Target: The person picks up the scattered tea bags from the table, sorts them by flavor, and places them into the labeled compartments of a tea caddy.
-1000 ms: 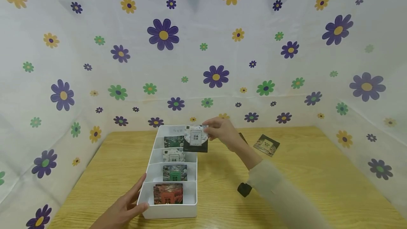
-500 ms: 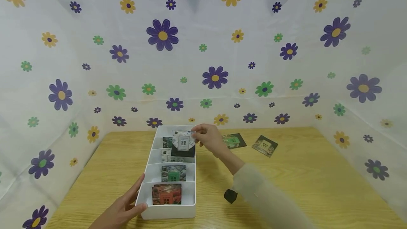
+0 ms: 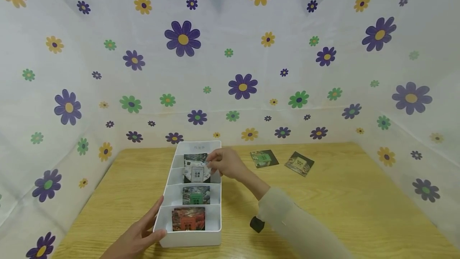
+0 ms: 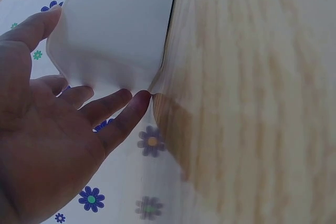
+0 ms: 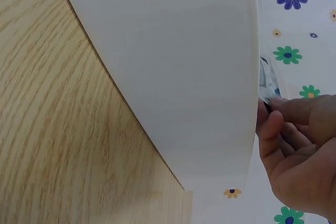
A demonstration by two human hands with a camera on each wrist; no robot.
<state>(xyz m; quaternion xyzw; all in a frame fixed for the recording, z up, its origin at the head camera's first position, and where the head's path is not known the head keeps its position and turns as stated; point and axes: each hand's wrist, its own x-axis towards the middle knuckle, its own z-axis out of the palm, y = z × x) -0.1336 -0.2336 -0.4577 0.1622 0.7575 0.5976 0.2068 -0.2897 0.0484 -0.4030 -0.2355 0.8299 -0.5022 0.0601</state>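
Note:
My right hand pinches the right edge of a white-and-black tea sachet, which stands low in the second compartment from the back of a white divided box. In the right wrist view, thumb and fingers meet on the sachet just over the box wall. Spread around the box's near left corner, my left hand touches it with thumb and fairly straight fingers; its fingertips meet the wall in the left wrist view. Other compartments hold dark, green and red sachets.
On the wooden table, a green-labelled sachet and a yellow-labelled one lie flat at the back right. A small black object shows beside the right sleeve. A flower-printed sheet encloses the back and sides.
My right hand has moved left and down, bringing the white tea sachet from above the box's right edge into the second compartment. The left hand stays at the corner.

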